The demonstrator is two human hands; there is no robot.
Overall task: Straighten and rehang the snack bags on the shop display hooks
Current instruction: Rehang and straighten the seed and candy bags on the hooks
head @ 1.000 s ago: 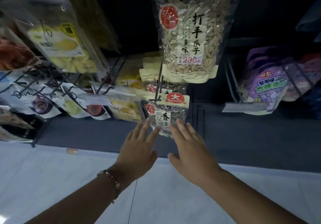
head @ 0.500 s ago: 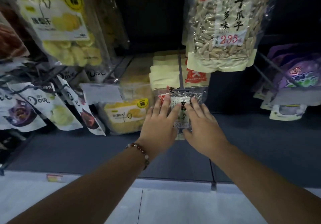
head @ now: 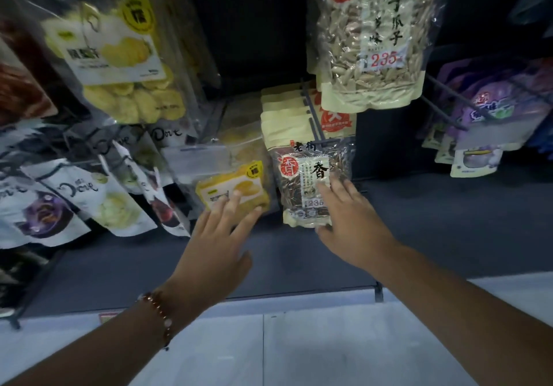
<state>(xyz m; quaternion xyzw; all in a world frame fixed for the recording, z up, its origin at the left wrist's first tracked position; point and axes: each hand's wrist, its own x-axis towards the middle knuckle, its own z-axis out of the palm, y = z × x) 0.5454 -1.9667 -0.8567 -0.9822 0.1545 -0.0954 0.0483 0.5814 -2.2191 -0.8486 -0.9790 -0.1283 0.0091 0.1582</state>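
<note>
Here the dark seed bag (head: 311, 182) hangs at the front end of a display hook (head: 314, 122), low in the rack's middle. The right hand (head: 353, 224) lies on its lower right corner, fingers straight. The left hand (head: 218, 236), fingers spread, touches the small yellow bag (head: 230, 191) just beside it. A pale seed bag (head: 371, 35) hangs above.

"235" on both seed bags (head: 372, 41) (red digits), "Dove" on white pouches (head: 89, 197)
</note>
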